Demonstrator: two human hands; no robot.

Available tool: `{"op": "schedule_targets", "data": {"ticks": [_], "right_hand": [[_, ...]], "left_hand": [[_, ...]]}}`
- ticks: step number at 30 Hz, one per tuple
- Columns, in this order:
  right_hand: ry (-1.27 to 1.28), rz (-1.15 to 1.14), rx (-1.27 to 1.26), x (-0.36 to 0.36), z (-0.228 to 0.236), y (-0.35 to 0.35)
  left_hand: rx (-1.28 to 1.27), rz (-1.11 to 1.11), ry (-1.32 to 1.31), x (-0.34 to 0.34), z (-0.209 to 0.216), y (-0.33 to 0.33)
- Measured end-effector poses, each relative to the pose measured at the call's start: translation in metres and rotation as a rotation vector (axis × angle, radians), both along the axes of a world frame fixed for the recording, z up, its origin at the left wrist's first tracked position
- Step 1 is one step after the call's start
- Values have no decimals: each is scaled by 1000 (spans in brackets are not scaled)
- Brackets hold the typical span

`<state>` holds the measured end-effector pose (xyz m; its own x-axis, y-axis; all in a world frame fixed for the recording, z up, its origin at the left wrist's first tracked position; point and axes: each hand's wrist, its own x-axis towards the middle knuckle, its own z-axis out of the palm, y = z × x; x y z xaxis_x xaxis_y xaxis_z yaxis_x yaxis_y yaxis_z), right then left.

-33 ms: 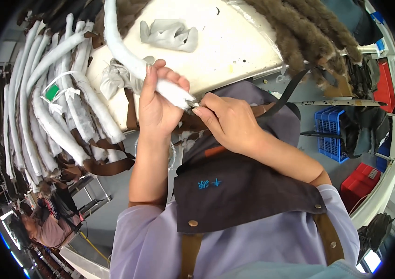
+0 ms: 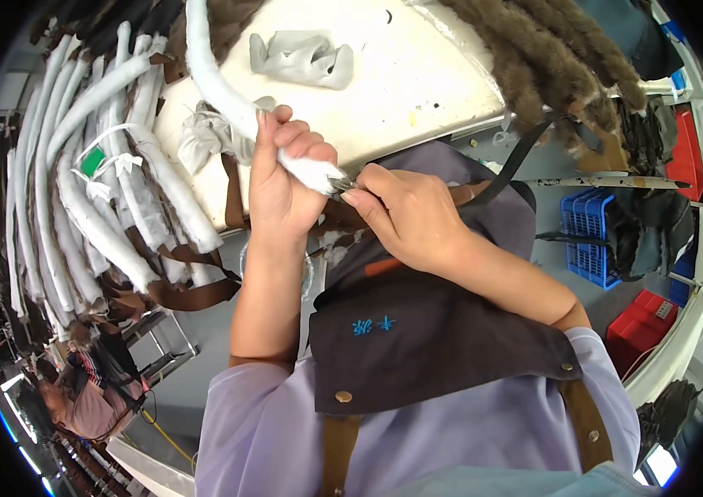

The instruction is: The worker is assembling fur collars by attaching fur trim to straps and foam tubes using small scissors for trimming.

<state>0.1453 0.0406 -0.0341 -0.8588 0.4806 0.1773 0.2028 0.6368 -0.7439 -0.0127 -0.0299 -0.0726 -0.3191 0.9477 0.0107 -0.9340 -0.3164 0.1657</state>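
A long, soft white tube (image 2: 221, 87) comes down from the top edge and ends near my chest. My left hand (image 2: 284, 178) is closed round it just above its ragged lower end, thumb up along one side. At that end a small dark metal tool (image 2: 340, 184) touches the white material. My right hand (image 2: 409, 211) pinches this tool between thumb and fingers; its handle is hidden, so its exact kind cannot be told. Below both hands lies the dark apron (image 2: 442, 323) I wear.
Several similar white tubes (image 2: 91, 207) are heaped at the left. The white table (image 2: 418, 79) bears crumpled grey gloves (image 2: 302, 60) and brown fur strips (image 2: 525, 58) at the right. A blue crate (image 2: 587, 236) and a red bin (image 2: 641, 331) stand on the right.
The fingers of my left hand have curled more tightly over the white tube. My right hand and the metal tool have hardly moved.
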Motion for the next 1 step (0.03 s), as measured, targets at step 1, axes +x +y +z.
{"op": "schedule_targets", "data": {"ticks": [1], "right_hand": [[-9,16,4,1,4,-1]], "left_hand": [[383,-193,-120,-12,-21,6]]}}
